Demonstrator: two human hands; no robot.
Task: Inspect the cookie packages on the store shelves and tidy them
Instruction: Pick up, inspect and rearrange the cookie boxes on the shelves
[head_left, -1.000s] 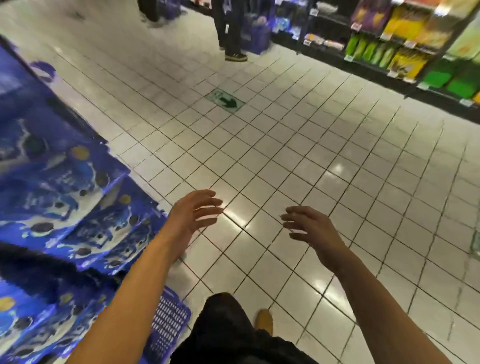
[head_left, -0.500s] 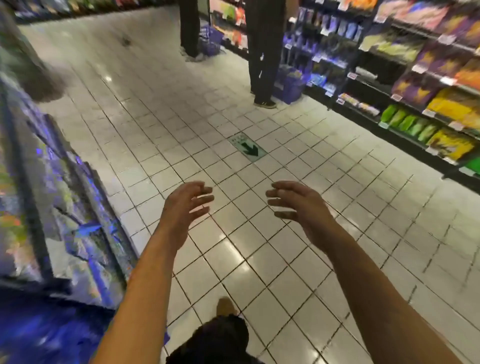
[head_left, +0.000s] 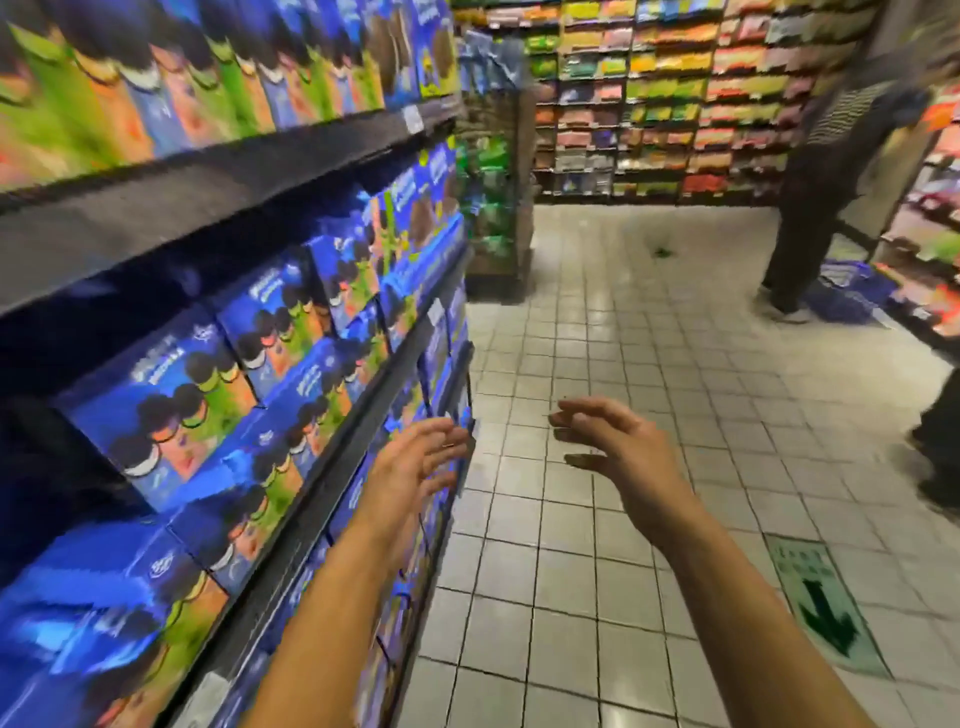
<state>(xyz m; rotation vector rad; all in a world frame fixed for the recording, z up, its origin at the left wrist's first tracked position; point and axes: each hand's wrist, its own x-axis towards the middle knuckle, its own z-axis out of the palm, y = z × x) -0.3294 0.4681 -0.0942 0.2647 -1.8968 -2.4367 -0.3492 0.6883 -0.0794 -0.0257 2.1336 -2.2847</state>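
Cookie boxes (head_left: 171, 415) fill the shelves (head_left: 208, 202) on the left. Left hand (head_left: 415, 467) hovers near the shelf edge, right hand (head_left: 618, 452) over the floor (head_left: 623, 338), both grips wide, holding nothing.

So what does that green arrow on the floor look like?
The arrow is dark green, printed on a pale green rectangular sticker that lies flat on the white tiled floor, at the lower right of the view. Its head points toward the bottom of the picture. A row of small marks runs along the sticker's top, too blurred to read. The sticker crosses several tile joints. Nothing touches it; the right hand and its forearm hang in the air to its left.
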